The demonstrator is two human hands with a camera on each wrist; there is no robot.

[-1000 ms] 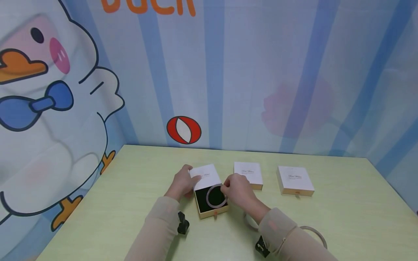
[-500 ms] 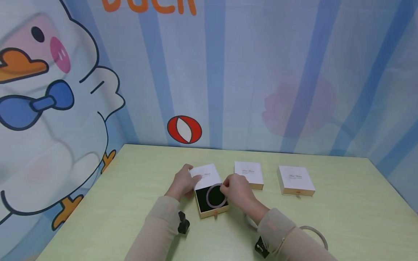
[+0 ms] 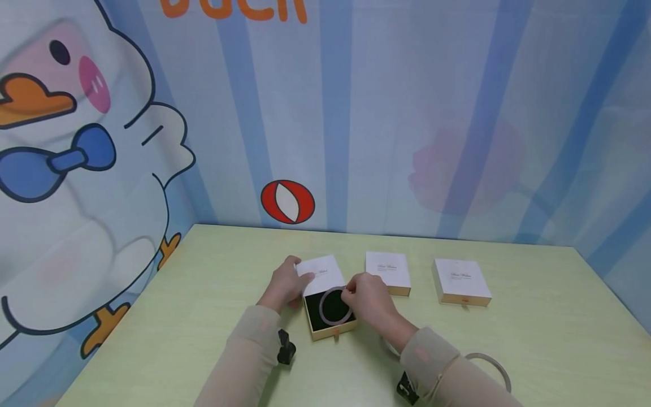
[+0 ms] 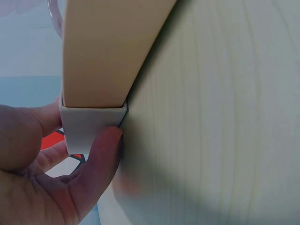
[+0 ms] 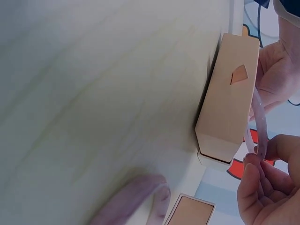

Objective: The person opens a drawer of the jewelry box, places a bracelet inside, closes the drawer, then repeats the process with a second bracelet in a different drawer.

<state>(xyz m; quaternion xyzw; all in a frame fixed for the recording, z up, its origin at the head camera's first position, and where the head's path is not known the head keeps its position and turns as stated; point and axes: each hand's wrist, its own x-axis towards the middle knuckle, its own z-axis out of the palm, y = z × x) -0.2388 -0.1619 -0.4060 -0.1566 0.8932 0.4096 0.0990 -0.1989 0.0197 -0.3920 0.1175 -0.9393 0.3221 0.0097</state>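
A white drawer box stands partly pulled out, with its printed sleeve (image 3: 325, 274) at the back and its cream drawer (image 3: 325, 334) toward me, dark-lined inside. My left hand (image 3: 281, 285) grips the sleeve by its sides; in the left wrist view the thumb presses the white sleeve (image 4: 86, 126) near the table. Between thumb and fingers, my right hand (image 3: 373, 302) pinches the edge of a pale purple bangle (image 3: 321, 310). That bangle (image 5: 261, 117) leans up out of the drawer's open top in the right wrist view, its lower part hidden behind the drawer wall.
Two more white boxes, a middle one (image 3: 388, 271) and a right one (image 3: 460, 281), stand closed behind. Another bangle (image 3: 493, 362) lies beside the right sleeve, and a further bangle (image 3: 389, 347) is mostly hidden under the right wrist. A printed cloth (image 3: 376, 113) hangs behind the table.
My right hand and the pinched bangle have shifted very slightly left over the drawer. The left hand keeps its grip on the sleeve.
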